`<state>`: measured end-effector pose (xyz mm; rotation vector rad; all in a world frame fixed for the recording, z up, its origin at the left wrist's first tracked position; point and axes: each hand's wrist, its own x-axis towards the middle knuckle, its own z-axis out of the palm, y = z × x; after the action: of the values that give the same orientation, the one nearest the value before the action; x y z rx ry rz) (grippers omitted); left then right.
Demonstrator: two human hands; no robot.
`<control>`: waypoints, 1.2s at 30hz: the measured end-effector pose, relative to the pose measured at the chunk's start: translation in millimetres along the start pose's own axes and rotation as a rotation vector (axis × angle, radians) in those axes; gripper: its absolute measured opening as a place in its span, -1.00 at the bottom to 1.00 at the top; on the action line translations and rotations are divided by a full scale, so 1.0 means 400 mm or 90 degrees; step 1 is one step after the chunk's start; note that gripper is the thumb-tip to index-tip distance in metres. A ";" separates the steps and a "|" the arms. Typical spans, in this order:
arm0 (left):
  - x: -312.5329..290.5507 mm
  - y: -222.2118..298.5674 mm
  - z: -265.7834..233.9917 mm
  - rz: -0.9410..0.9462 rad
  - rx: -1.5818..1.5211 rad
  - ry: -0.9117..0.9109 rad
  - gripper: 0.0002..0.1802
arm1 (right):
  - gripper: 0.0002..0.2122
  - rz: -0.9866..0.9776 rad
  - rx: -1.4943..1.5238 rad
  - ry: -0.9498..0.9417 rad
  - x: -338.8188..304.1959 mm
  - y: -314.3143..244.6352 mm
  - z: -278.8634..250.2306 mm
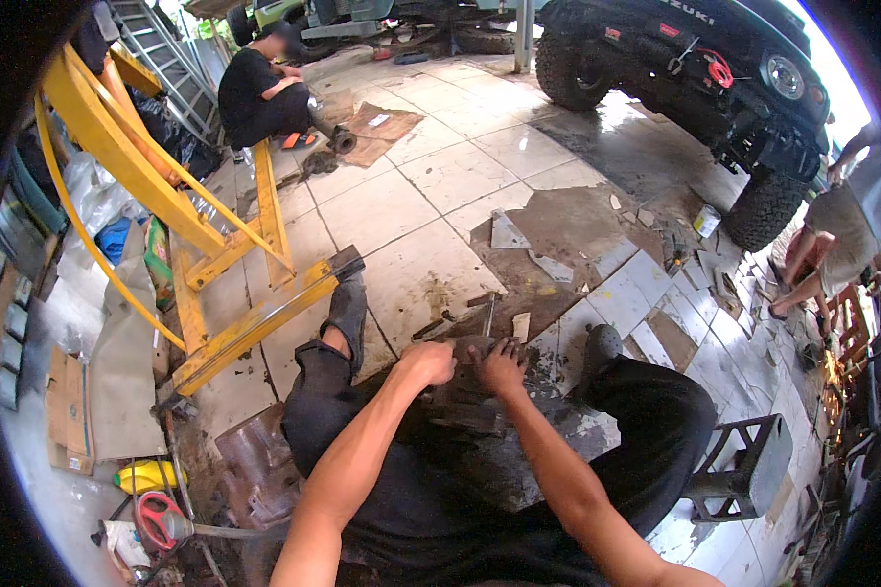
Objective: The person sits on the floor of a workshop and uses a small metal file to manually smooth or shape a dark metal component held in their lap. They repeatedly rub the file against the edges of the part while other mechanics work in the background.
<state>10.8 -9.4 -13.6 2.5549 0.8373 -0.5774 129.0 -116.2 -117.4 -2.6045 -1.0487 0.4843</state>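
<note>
Seated worker, legs apart on the floor, arms reaching forward. Between the knees: a dark, greasy-looking part [468, 403], low down, just ahead of the lap. Its outline merges with shadow and grime; cannot tell where it ends and the ground begins.

Left hand [428, 364]: fingers curled in tight at the part's far left edge. Whether it grips anything is hidden. Right hand [500, 366]: just beside it, back of the hand up, fingers bent and spread over the far right side. Contact looks likely; a firm hold cannot be confirmed.

Just beyond the hands, a thin metal rod [488, 315] and a pale shard [522, 326]. Farther right, broken tiles [644, 293] around a bare patch. Yellow steel frame [264, 328] at left, its foot near the left shoe [347, 308]. Black stool [749, 470] near right, outside the right knee.

Risks, as judged: grease could let the fingers slide, knocking knuckles on metal or shard. Uneven ground could let the part rock toward a foot. Bare skin would take any edge directly. Sparks [834, 383] at the right margin might become a burn hazard if they carried this way.
</note>
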 end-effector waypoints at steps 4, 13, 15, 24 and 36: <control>0.007 0.008 0.004 -0.002 0.017 -0.027 -0.60 | -0.14 -0.134 -0.102 0.026 -0.115 0.010 0.065; -0.005 -0.038 0.022 -0.004 -0.003 -0.013 -0.58 | -0.25 -0.018 0.018 0.035 -0.041 0.011 -0.003; -0.044 0.010 -0.035 -0.021 0.011 -0.030 -0.57 | -0.27 0.088 0.185 -0.099 -0.024 0.049 -0.066; 0.021 -0.008 0.011 0.027 -0.002 -0.025 -0.54 | -0.27 0.091 0.632 0.059 -0.175 0.127 0.013; 0.035 -0.026 0.033 0.024 0.018 -0.034 -0.54 | -0.18 0.150 0.455 -0.101 -0.266 0.055 0.020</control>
<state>11.1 -1.4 -34.0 2.5638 0.7664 -0.6471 66.9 -205.7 -112.0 -2.0617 -0.4710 0.9340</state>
